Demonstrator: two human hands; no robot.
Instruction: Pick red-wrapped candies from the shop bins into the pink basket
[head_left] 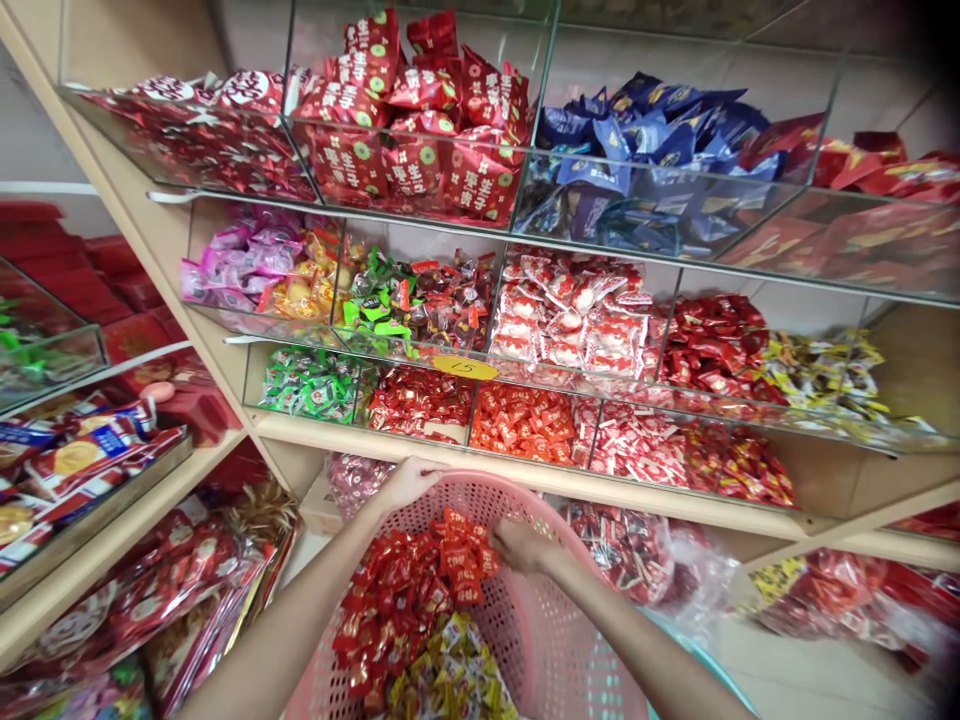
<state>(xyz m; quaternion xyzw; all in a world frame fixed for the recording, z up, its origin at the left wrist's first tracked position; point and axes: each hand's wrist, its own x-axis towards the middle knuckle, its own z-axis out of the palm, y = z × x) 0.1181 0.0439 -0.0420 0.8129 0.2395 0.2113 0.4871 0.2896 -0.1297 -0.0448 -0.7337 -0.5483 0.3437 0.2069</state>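
A pink perforated plastic basket (pixel 600 640) stands in front of me, tilted in view. My left hand (pixel 409 483) grips its far rim, fingers hooked over the edge. Inside the basket lie dark red wrapped candies (pixel 390 590), orange-red wrapped candies (pixel 463 560) and yellow-and-white wrapped candies (pixel 454 670). My right hand (pixel 521 546) is within the basket's right side, beside the orange-red candies. Its fingers are curled and slightly blurred, and what they hold, if anything, is hidden. Beyond the rim, a shelf bin holds matching orange-red candies (pixel 521 425).
Glass-fronted shelves (pixel 420 215) with several candy bins rise ahead, and a yellow price tag (pixel 465 367) is stuck on one. Bagged sweets (pixel 622 545) sit below the bottom ledge. At the left, a side shelf (pixel 112 510) holds packaged goods. A teal rim (pixel 701 650) shows behind the basket.
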